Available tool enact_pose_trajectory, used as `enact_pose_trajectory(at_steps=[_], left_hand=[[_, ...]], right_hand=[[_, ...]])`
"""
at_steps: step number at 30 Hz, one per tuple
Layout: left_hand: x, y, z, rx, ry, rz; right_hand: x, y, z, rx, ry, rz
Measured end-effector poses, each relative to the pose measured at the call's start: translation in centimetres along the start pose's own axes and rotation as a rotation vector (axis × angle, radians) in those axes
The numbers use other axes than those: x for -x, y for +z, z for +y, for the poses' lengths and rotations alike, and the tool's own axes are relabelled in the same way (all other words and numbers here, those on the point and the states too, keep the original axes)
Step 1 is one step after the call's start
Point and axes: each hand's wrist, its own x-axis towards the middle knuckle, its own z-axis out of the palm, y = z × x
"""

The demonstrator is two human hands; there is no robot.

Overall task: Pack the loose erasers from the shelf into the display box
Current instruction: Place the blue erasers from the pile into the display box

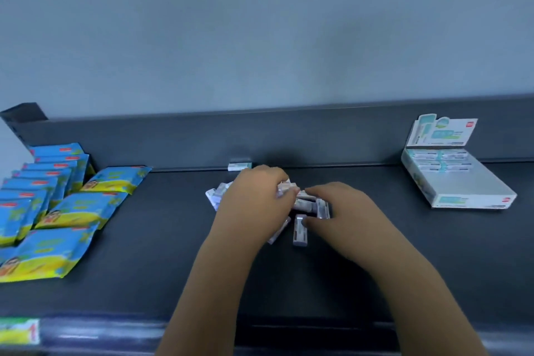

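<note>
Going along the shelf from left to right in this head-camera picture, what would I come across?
Blue and yellow packets → a lone eraser at the back edge → the left hand on the heap of loose erasers → the right hand → the display box, already partly filled.

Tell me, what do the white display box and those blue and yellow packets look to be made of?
The display box looks like printed cardboard: matte, flat sides and a folded-up back flap. The blue and yellow packets seem to be thin glossy plastic film, judging by their sheen and flat sealed edges.
</note>
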Motion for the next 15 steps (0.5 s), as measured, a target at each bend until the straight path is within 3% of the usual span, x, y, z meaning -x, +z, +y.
enact_pose_trajectory(at_steps=[6, 15], left_hand=[[-0.7, -1.9, -3.1, 0.004, -0.037, 0.070], [-1.8, -3.4, -7.7, -0.055, -0.068, -0.026]], right_hand=[[-2.3, 0.5, -2.0, 0.041, -0.073, -0.047], [-5.0, 0.4, -5.2, 0.117, -0.070, -0.100]])
